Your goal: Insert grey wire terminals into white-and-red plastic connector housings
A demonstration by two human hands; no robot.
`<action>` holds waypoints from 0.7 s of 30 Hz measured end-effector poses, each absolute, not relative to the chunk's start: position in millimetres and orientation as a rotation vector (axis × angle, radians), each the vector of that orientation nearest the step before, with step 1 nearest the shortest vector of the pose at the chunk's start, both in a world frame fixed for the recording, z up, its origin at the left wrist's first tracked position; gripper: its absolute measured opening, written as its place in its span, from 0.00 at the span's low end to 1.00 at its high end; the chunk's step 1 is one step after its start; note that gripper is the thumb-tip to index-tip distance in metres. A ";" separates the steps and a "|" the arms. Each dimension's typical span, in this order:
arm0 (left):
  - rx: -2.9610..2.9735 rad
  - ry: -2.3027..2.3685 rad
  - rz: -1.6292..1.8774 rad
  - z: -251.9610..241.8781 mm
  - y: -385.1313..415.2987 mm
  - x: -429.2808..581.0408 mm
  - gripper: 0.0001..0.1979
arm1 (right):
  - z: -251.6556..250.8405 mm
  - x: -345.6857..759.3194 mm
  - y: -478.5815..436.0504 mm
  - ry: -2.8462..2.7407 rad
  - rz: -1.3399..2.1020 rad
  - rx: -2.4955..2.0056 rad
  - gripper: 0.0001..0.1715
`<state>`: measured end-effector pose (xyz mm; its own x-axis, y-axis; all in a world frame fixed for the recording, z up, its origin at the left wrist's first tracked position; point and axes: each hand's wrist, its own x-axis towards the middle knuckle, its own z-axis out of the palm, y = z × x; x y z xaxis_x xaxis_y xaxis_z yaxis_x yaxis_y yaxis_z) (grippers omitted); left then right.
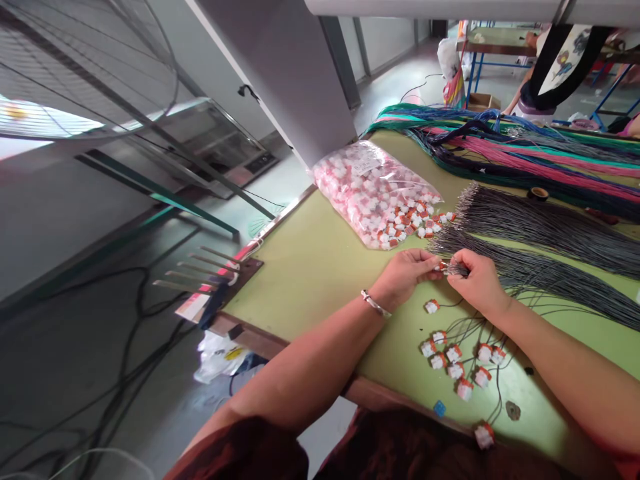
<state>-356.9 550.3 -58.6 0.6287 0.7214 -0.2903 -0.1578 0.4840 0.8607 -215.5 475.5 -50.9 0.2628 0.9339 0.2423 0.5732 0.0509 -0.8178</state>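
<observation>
Over the green tabletop (295, 273) my two hands meet at their fingertips. My left hand (407, 272) pinches a small white-and-orange connector (440, 267), partly hidden by the fingers. A few dark wires (457, 270) are gripped in my right hand (475, 277), their ends pointing at that connector. Below the hands lie several connectors (455, 370) with grey wires attached; one wired connector (484, 435) sits at the table's front edge. Loose connectors (410, 220) spill from a clear plastic bag (367, 180) beyond my left hand. A bundle of dark wires (555, 283) stretches right, behind my right hand.
A second dark wire bundle (540, 223) and a tape roll (538, 194) lie farther back. Long coloured wires (505, 150) cover the far side. A pronged metal rack (220, 273) is fixed at the left edge. A caged fan (90, 67) stands left. Another person (555, 73) is at back right.
</observation>
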 end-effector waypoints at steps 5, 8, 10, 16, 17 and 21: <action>0.984 0.661 0.610 -54.4 551.7 -358.9 0.16 | -51.6 -215.0 475.6 -1.405 0.543 -1.616 0.04; 1.004 0.654 0.590 -53.2 554.1 -360.7 0.17 | -52.2 -214.7 476.2 -1.374 0.569 -1.625 0.04; 1.002 0.649 0.586 -54.4 554.6 -360.9 0.18 | -53.1 -215.3 476.6 -1.378 0.571 -1.630 0.04; 1.081 0.666 0.651 -62.5 551.1 -356.0 0.18 | -58.1 -219.2 476.5 -1.401 0.541 -1.622 0.05; 1.097 0.668 0.642 -63.4 551.0 -355.4 0.17 | -58.6 -219.4 476.5 -1.397 0.548 -1.624 0.05; 1.162 0.701 0.594 -60.0 555.6 -359.3 0.16 | -57.4 -215.4 477.9 -1.342 0.657 -1.622 0.05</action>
